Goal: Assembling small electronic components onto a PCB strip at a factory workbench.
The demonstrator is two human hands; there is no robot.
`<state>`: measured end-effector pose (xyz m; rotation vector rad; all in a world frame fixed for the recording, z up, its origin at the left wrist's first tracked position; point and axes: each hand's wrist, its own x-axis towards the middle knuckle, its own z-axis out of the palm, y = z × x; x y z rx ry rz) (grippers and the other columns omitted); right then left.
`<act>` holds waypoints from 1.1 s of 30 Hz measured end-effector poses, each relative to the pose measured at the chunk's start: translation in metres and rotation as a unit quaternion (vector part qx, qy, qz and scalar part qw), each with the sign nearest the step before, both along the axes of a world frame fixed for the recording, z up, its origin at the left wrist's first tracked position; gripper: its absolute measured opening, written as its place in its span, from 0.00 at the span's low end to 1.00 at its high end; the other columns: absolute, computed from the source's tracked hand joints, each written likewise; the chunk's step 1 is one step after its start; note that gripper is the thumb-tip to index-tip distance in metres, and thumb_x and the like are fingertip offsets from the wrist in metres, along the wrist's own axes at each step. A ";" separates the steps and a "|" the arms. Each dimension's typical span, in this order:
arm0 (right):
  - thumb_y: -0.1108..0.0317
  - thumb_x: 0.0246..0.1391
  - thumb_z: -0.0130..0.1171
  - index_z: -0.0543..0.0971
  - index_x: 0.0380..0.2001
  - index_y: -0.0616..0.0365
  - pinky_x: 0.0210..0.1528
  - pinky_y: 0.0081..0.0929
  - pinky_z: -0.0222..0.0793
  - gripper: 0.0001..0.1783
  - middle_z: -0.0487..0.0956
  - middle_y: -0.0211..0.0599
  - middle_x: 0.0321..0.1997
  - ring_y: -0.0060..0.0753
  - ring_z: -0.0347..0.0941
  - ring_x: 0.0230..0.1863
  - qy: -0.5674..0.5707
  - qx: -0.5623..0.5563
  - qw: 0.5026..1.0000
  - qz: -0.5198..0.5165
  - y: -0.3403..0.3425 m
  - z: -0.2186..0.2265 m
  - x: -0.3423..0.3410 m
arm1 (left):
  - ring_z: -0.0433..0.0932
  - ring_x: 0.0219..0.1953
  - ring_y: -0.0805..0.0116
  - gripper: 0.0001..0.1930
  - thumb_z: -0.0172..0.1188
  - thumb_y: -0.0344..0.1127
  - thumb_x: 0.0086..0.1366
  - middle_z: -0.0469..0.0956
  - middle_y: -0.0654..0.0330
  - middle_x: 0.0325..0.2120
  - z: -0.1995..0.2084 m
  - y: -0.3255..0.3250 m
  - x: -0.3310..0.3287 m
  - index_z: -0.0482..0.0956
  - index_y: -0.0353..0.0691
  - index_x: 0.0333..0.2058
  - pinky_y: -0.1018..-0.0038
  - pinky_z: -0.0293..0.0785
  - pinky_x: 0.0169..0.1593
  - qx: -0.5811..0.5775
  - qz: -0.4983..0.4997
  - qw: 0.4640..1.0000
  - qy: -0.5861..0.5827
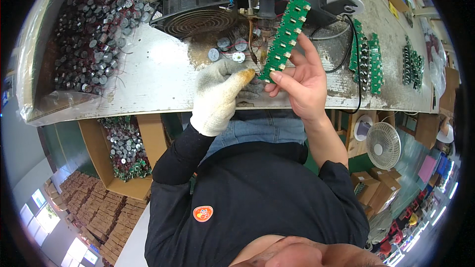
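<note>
Right hand (302, 81) pinches green board strip (285, 37) — gloved left hand (220, 94) seemingly touching its lower edge.

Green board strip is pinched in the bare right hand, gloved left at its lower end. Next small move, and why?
Probably lower the green board strip toward the small round motors on the bench. The right hand holds it tilted in the air above them, the gloved left hand only touches its lower end with a fingertip, and no motor is picked up yet.

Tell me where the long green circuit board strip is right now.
In the head view, centre top: the green circuit board strip stands tilted between the bare right hand and gloved left hand, just right of the black fan.
</note>
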<state>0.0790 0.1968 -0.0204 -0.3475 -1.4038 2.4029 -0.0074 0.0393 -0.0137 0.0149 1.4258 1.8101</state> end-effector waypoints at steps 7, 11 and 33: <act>0.88 0.49 0.55 0.51 0.67 0.55 0.24 0.23 0.77 0.44 0.72 0.54 0.48 0.36 0.80 0.29 0.000 0.002 1.000 -0.001 0.000 0.002 0.001 | 0.81 0.30 0.64 0.09 0.56 0.32 0.64 0.79 0.53 0.32 0.007 0.002 0.003 0.72 0.32 0.38 0.70 0.80 0.35 0.011 0.000 1.000 -0.005; 0.88 0.49 0.55 0.51 0.67 0.56 0.25 0.23 0.77 0.43 0.72 0.53 0.48 0.36 0.80 0.29 -0.004 -0.001 1.000 0.002 -0.001 0.000 0.005 | 0.79 0.30 0.75 0.09 0.57 0.32 0.64 0.79 0.58 0.30 0.005 0.004 0.008 0.76 0.31 0.36 0.78 0.75 0.34 0.030 0.026 0.999 -0.027; 0.83 0.51 0.56 0.66 0.55 0.62 0.22 0.13 0.66 0.27 0.76 0.40 0.30 0.18 0.71 0.23 -0.020 0.155 0.988 -0.012 -0.022 0.049 0.142 | 0.74 0.42 0.53 0.17 0.66 0.33 0.44 0.76 0.58 0.37 0.024 0.019 0.078 0.79 0.44 0.37 0.63 0.71 0.45 -0.054 0.012 0.691 0.721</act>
